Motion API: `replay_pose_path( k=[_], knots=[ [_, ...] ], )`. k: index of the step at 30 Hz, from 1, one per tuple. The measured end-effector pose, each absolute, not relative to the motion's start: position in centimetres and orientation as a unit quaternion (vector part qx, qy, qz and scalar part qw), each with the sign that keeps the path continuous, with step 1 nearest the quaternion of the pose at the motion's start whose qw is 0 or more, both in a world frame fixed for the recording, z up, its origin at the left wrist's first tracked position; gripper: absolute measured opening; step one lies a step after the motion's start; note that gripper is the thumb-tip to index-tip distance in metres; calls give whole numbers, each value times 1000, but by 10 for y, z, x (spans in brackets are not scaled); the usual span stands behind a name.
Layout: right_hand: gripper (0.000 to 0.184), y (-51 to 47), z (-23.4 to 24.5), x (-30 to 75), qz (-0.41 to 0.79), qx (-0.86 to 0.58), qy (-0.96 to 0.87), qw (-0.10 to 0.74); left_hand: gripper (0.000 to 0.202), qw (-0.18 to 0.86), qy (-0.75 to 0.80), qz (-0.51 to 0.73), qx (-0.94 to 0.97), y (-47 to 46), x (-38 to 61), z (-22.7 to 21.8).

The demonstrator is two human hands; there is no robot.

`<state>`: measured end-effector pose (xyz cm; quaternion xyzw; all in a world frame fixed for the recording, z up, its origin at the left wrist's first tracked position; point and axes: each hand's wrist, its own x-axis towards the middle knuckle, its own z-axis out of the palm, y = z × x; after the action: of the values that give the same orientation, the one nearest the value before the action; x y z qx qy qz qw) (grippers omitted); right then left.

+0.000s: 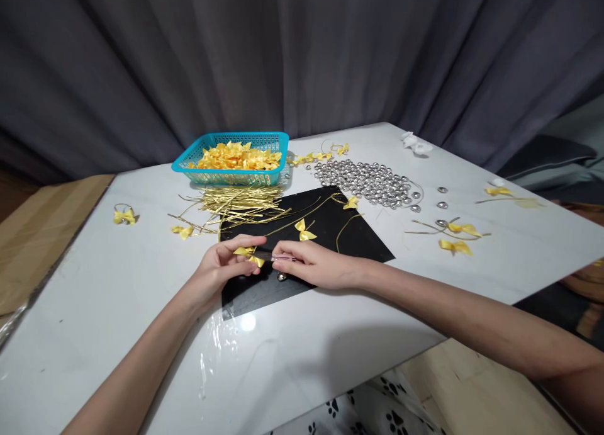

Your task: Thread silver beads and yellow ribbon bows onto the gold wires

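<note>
Between its thumb and fingers, my left hand (221,268) pinches a yellow ribbon bow (246,252). My right hand (321,263) is closed around a slim tool with a dark flat end (265,256) and a thin pinkish handle; its exact kind is unclear. The tool's tip reaches the bow, and part of it is hidden by my fingers. Just below the right fingers is a shiny silver bell-like piece (282,276). Under both hands lies a black mat (264,290), with another yellow bow (304,231) beyond them and gold wire strands near it.
A blue basket (189,171) of yellow bows stands at the back, with a bundle of gold wire ties (240,199) before it. Many silver domed pieces (368,182) are heaped right of centre. Loose bows (455,247) lie at the right, and one wired bow (124,216) at the left.
</note>
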<state>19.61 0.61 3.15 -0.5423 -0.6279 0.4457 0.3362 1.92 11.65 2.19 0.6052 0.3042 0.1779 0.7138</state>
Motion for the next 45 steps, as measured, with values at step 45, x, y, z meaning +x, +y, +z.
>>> replay_pose_path(
  k=[45],
  knots=[
    [29,-1,25,200,622,-459,-505,384,51,772,264,156,556,109,18,23]
  ],
)
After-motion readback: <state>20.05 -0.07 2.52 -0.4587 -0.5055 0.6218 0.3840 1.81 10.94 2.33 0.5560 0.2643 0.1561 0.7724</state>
